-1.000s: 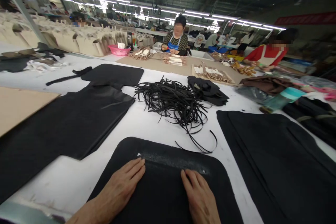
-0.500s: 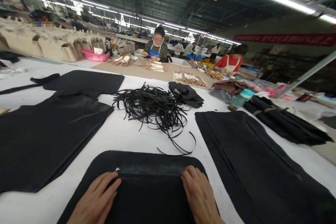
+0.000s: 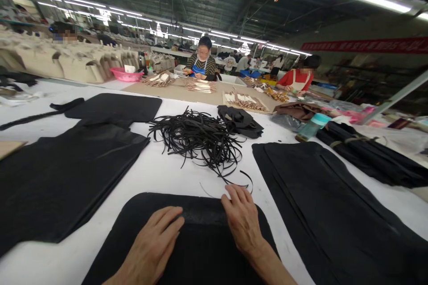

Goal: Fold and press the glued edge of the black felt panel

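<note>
A black felt panel [image 3: 200,249] with rounded corners is laid flat on the white table [image 3: 160,173], right at the near edge, so that both hands can press on it. The left hand [image 3: 155,242] is spread flat on the panel, fingers apart and gripping nothing, apparently to keep the piece from shifting. The right hand [image 3: 242,220] is also open, palm down at the panel's far edge, its fingertips reaching over onto the table beside a loose black strip [image 3: 245,177]. That strip trails from a tangled heap of strips [image 3: 197,138] kept just beyond the panel, within easy reach. More black sheets [image 3: 63,173] are stacked to the left, and another stack [image 3: 327,196] lies to the right.
</note>
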Demonstrator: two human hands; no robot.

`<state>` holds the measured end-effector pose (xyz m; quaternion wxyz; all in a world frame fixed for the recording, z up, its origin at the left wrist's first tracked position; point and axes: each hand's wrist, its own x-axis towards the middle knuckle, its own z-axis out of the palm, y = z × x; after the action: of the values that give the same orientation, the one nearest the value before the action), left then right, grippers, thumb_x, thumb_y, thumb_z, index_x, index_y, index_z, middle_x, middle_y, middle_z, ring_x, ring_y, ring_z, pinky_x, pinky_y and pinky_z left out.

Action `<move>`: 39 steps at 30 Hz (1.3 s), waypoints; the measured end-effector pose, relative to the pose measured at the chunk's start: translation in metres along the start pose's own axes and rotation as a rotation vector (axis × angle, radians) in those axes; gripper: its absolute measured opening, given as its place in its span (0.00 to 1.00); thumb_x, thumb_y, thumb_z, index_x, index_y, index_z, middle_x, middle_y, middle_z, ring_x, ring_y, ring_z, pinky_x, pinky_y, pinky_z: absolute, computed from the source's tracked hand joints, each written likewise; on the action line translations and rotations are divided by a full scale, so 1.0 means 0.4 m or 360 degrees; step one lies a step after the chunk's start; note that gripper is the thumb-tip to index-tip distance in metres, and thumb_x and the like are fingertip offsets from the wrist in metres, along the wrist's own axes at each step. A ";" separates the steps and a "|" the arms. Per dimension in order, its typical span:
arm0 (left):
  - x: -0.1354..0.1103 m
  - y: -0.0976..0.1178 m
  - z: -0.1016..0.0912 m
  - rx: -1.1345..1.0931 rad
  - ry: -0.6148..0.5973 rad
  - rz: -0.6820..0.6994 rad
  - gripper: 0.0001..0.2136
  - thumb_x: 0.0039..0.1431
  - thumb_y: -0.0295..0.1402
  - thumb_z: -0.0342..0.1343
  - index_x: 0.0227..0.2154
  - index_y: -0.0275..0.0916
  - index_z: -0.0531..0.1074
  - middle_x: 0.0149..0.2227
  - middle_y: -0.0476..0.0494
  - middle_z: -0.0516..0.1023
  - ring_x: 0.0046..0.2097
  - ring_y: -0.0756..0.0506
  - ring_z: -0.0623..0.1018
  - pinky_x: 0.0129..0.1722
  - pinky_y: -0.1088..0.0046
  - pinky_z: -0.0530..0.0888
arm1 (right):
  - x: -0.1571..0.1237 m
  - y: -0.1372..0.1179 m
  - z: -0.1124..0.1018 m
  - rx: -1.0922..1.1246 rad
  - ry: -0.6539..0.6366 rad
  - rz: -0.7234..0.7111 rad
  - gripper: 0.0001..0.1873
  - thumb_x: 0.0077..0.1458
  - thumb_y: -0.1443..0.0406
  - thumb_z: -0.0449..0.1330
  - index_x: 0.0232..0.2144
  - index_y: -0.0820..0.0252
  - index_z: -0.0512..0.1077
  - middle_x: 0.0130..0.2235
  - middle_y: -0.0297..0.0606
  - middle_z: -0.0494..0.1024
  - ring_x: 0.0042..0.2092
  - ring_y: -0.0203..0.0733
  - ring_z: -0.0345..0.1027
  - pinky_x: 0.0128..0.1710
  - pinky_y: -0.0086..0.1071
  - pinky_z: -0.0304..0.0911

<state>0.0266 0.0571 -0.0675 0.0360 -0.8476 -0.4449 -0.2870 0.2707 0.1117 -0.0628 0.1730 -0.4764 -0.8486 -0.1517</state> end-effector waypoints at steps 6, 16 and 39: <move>0.055 0.045 0.024 -0.0156 -0.0185 0.0066 0.11 0.58 0.24 0.45 0.38 0.40 0.70 0.36 0.46 0.75 0.41 0.45 0.74 0.48 0.63 0.71 | -0.041 -0.093 -0.030 0.0281 -0.0167 -0.0307 0.07 0.51 0.75 0.55 0.30 0.59 0.66 0.28 0.34 0.69 0.32 0.42 0.60 0.40 0.38 0.56; 0.031 -0.011 -0.049 -0.0819 -0.0526 -0.0886 0.13 0.62 0.34 0.40 0.31 0.42 0.69 0.31 0.51 0.73 0.34 0.49 0.72 0.36 0.75 0.67 | -0.117 0.028 -0.064 0.0722 -0.0435 0.0393 0.13 0.63 0.66 0.44 0.30 0.55 0.66 0.28 0.32 0.70 0.30 0.38 0.64 0.32 0.31 0.54; 0.022 -0.150 -0.034 -0.0731 -0.0575 -0.1571 0.07 0.47 0.29 0.45 0.21 0.39 0.68 0.21 0.52 0.70 0.23 0.50 0.68 0.25 0.76 0.61 | -0.157 0.135 0.026 0.1420 -0.0890 0.1317 0.23 0.50 0.45 0.49 0.23 0.57 0.68 0.22 0.32 0.66 0.25 0.38 0.58 0.25 0.29 0.54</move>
<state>-0.0223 0.0954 -0.0633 -0.3639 -0.5611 -0.7133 -0.2097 0.3463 0.0956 -0.0947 0.1710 -0.6666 -0.5903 0.4218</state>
